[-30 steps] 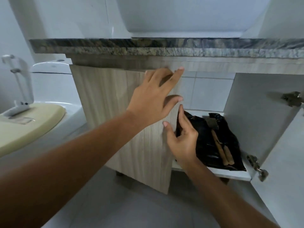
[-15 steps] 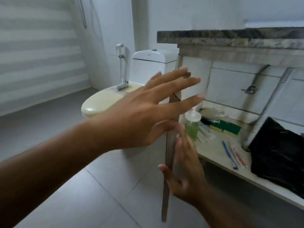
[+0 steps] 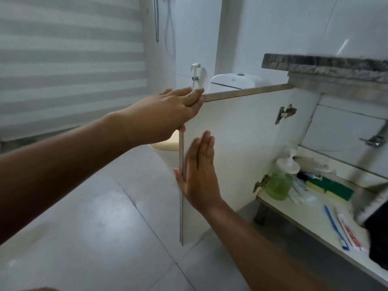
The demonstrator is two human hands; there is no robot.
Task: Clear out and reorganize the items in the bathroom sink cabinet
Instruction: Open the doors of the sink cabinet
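Presently the left cabinet door (image 3: 235, 148) stands swung wide open, its white inner face toward the camera and its free edge nearest the viewer. Left hand (image 3: 168, 116) is at the door's upper outer corner, fingers (image 3: 189, 97) laid together over the top edge, thumb at the free vertical edge; it grips the corner. Right hand (image 3: 199, 175) lies flat against the white inner face lower down, fingers (image 3: 206, 148) extended and close together, pointing up, thumb at the free edge; it holds nothing. Two metal hinges (image 3: 284, 113) show on the door's hinge side, one high, one low.

Cabinet interior is exposed to the right. On the cabinet shelf (image 3: 310, 223): a pump bottle of green liquid (image 3: 280, 181) stands upright at the left front corner, just beside the lower hinge. Behind and right of it lie green-and-yellow sponges (image 3: 329, 186), with small tubes (image 3: 300, 192) between bottle and sponges; detail there is blurred. A blue toothbrush (image 3: 336, 227) and a red-and-white toothpaste tube (image 3: 348, 232) lie side by side nearer the front. A black bag (image 3: 378, 236) sits at the right frame edge, partly cut off. A plumbing valve (image 3: 373, 140) is fixed on the tiled rear wall.

A stone bench (image 3: 327, 65) tops the cabinet. A toilet (image 3: 237, 79) shows behind the door, with a bidet sprayer (image 3: 196, 69) on the wall.
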